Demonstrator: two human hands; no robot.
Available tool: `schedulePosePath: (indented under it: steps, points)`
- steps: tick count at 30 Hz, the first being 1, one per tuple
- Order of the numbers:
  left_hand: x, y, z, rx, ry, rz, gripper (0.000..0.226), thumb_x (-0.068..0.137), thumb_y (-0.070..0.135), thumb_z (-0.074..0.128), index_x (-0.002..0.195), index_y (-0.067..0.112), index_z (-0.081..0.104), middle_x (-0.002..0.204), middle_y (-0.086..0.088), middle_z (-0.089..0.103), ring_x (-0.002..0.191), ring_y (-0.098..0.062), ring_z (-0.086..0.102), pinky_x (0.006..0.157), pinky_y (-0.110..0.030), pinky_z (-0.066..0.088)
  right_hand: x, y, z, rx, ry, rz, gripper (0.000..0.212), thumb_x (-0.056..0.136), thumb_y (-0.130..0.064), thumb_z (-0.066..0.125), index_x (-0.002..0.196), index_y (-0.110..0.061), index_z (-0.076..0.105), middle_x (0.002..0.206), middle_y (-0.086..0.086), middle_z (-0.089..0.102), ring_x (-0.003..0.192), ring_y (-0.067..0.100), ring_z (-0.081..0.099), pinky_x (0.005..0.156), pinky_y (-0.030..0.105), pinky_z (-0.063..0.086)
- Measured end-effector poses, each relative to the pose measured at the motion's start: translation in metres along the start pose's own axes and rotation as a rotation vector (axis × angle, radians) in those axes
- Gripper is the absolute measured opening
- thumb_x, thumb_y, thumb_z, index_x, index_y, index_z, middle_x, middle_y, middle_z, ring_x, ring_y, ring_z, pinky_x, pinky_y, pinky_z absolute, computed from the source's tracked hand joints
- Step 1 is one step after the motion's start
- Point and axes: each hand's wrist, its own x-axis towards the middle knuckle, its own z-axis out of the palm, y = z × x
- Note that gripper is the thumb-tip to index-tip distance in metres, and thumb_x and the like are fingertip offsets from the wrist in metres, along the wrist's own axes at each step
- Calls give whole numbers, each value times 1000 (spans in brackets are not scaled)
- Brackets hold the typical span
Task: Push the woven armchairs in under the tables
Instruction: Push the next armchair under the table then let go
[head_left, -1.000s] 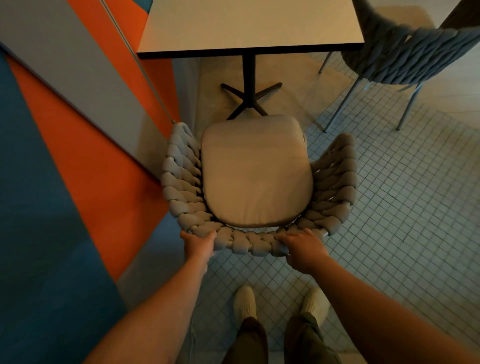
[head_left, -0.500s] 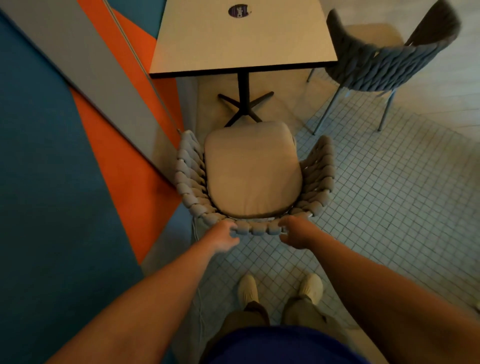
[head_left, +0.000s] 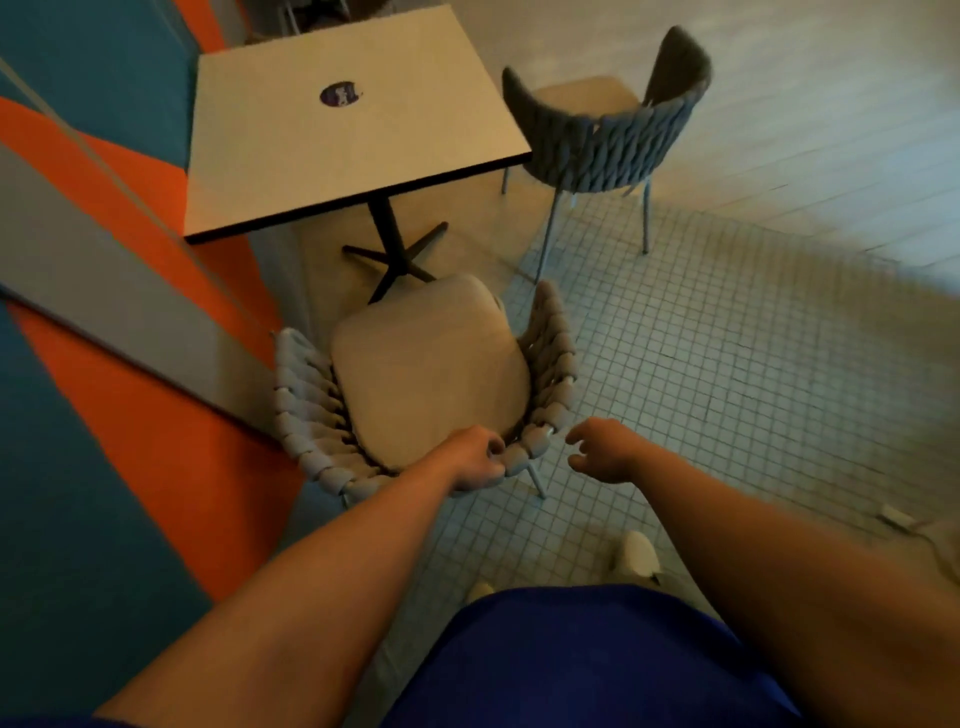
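A grey woven armchair (head_left: 306, 410) with a beige seat cushion stands in front of me, its front facing the square beige table (head_left: 343, 135). The seat's front edge sits near the table's black pedestal base, and the cushion is outside the tabletop. My left hand (head_left: 475, 462) rests curled against the woven back rim of this chair. My right hand (head_left: 602, 452) hovers just right of the rim with fingers apart, touching nothing. A second woven armchair (head_left: 608, 145) stands at the table's right side, its seat partly under the tabletop corner.
A wall (head_left: 104, 364) with blue, orange and grey panels runs close along the left of chair and table. Small-tiled floor (head_left: 727, 389) spreads to the right. My white shoes (head_left: 636, 556) stand behind the chair. A small object with a cable (head_left: 896, 517) lies at the right.
My right hand has come off the chair's back rim and now hangs apart from it. The view swung right and tilted, and the chair sits farther from me than a second ago.
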Motion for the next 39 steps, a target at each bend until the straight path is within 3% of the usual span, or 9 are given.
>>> schedulePosePath:
  steps: [5, 11, 16, 21, 30, 39]
  points:
    - [34, 56, 0, 32, -2, 27, 36, 95, 21, 63, 129, 9, 65, 125, -14, 68, 115, -29, 63, 96, -37, 50, 11, 53, -29, 58, -5, 21, 48, 97, -34, 60, 142, -20, 52, 141, 7, 55, 129, 24, 52, 109, 40, 43]
    - [103, 140, 19, 2, -25, -51, 50, 95, 18, 63, 144, 10, 55, 130, -16, 65, 114, -29, 65, 95, -35, 53, 39, 155, -80, 107, -20, 17, 50, 96, -34, 61, 143, -20, 51, 144, 8, 53, 132, 25, 51, 112, 42, 42]
    - [151, 221, 31, -4, 8, -93, 50, 95, 27, 64, 143, 20, 54, 139, -9, 61, 125, -27, 58, 109, -39, 47, 56, 239, -137, 84, -36, 13, 52, 97, -35, 60, 145, -19, 48, 148, 8, 50, 134, 26, 49, 113, 43, 41]
    - [187, 286, 17, -31, -2, -70, 50, 97, 26, 64, 145, 17, 52, 143, -9, 57, 128, -26, 56, 107, -38, 49, 73, 292, -190, 56, -56, -3, 52, 98, -35, 59, 146, -18, 47, 148, 8, 50, 136, 24, 48, 114, 41, 40]
    - [288, 340, -40, -34, 10, -72, 47, 98, 23, 63, 143, 16, 52, 146, -10, 54, 129, -26, 56, 106, -38, 49, 157, 330, -279, 23, -37, -16, 53, 97, -35, 59, 146, -19, 47, 147, 6, 52, 136, 24, 48, 114, 42, 39]
    - [439, 380, -163, -30, -16, -73, 47, 99, 24, 60, 145, 16, 50, 148, -12, 52, 128, -29, 57, 104, -37, 50, 295, 344, -410, 71, -13, 16, 52, 97, -35, 60, 145, -18, 48, 147, 7, 52, 134, 23, 50, 113, 40, 41]
